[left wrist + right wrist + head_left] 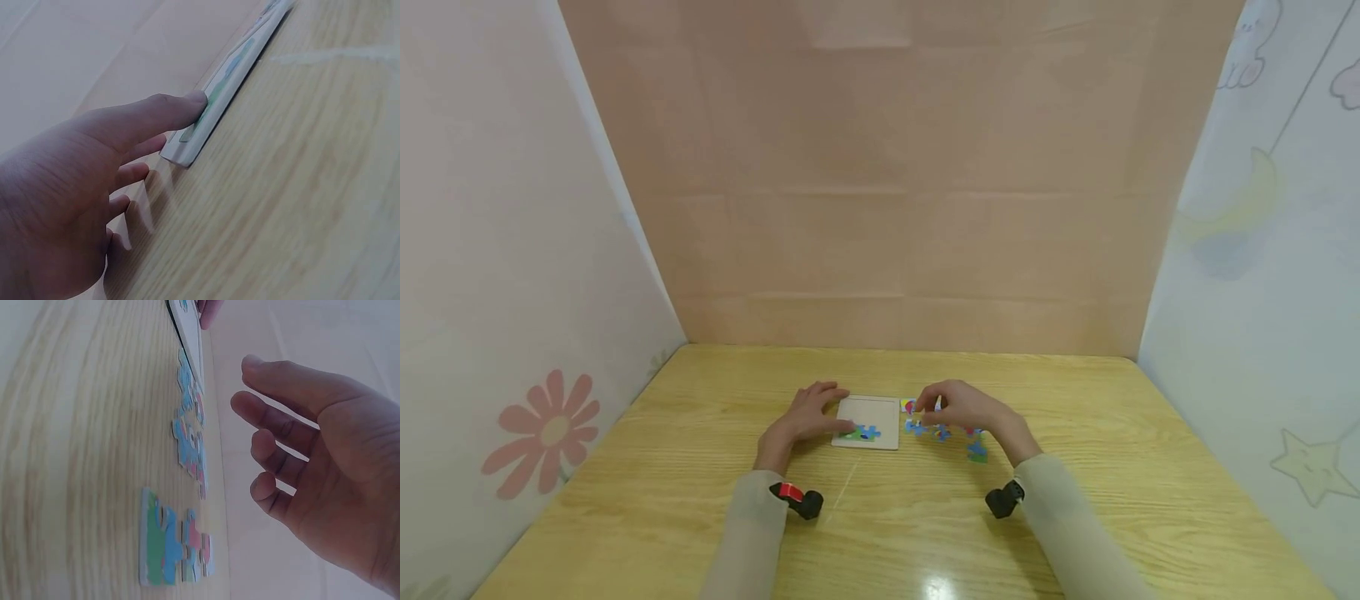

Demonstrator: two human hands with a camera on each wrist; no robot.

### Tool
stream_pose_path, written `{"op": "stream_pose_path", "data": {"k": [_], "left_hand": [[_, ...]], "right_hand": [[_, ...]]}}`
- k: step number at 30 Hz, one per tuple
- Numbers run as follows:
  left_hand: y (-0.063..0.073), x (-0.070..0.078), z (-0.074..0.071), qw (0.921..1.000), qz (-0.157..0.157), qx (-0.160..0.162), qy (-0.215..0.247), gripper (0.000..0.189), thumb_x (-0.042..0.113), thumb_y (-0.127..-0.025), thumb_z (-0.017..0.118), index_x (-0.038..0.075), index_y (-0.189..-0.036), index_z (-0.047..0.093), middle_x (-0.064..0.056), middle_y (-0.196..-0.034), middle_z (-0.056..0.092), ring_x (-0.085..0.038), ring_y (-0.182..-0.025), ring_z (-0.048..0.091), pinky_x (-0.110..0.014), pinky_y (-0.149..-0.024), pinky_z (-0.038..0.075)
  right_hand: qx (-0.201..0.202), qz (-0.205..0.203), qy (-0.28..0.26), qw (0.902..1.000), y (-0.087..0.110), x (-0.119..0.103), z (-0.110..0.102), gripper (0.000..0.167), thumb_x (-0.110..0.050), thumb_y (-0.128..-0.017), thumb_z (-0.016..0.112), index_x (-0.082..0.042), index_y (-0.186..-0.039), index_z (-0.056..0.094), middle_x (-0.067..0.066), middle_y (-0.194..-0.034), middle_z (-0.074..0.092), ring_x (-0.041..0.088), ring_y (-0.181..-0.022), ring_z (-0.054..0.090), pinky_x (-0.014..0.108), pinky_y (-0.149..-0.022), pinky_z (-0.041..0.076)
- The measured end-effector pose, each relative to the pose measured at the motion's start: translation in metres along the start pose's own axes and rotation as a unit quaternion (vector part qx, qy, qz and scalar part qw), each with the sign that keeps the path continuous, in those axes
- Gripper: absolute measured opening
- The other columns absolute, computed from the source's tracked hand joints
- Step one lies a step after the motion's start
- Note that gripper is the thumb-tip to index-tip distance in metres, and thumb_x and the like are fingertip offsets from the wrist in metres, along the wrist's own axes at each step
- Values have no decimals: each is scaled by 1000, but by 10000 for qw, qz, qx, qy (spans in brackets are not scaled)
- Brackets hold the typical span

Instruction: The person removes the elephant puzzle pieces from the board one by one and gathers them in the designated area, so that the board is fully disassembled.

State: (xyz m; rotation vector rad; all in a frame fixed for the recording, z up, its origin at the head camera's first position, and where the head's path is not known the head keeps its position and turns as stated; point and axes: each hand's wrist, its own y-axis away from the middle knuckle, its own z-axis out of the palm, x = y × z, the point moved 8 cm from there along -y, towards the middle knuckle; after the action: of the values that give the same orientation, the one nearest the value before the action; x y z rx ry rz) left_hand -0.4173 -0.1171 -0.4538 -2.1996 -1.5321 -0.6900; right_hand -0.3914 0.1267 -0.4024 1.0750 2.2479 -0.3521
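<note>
My left hand (pixel 808 413) lies at the left side of a square wooden puzzle tray (pixel 878 417). Its thumb presses on joined blue and green puzzle pieces (pixel 868 433) in the tray's lower left; the other fingers spread along the tray's left edge. Just right of the tray, my right hand (pixel 962 404) hovers over loose puzzle pieces (pixel 916 427). In the right wrist view its fingers (pixel 265 447) are loosely bent, with a gap between thumb and forefinger and nothing held. A blue piece with a green edge (pixel 159 544) lies nearest on that side.
Several loose pieces lie on the wood-grain table (pixel 895 533) beneath and beside the right hand, one of them a piece with red and yellow (pixel 908 406). A brown backdrop (pixel 902 208) rises behind the table, with pale printed walls at both sides.
</note>
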Motion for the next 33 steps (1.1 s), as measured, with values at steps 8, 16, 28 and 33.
{"op": "stream_pose_path", "data": {"k": [8,16,28,33], "left_hand": [[0,-2,0,10000,-30,-13,71,77,51,-79,77,18,-144,53,-11,-158,36,-38,-151,18,-56,-124,4],[-2,-3,0,10000,-29,-12,-22,75,51,-80,75,18,-144,53,-11,-159,36,-38,-151,18,-55,-124,3],[-2,-2,-1,10000,-67,-19,-44,76,52,-80,76,19,-144,53,-11,-159,36,-39,-151,18,-58,-123,3],[-2,-3,0,10000,-49,-41,-29,75,51,-81,75,18,-144,53,-11,-159,35,-39,-151,17,-58,-123,3]], "right_hand": [[-27,-11,-70,10000,-10,-4,8,23,-23,-97,64,-10,-115,69,0,-93,63,32,-59,53,24,-46,39],[-48,-91,159,9998,-22,-17,17,21,-22,-97,63,-11,-114,70,-4,-95,66,13,-73,56,29,-67,49],[-67,-159,200,9997,-42,-28,32,19,-22,-95,66,-12,-111,70,-4,-93,65,14,-78,58,29,-68,50],[-49,-135,206,9997,-49,-30,39,19,-21,-93,68,-12,-110,70,-4,-92,65,13,-77,57,28,-68,49]]}}
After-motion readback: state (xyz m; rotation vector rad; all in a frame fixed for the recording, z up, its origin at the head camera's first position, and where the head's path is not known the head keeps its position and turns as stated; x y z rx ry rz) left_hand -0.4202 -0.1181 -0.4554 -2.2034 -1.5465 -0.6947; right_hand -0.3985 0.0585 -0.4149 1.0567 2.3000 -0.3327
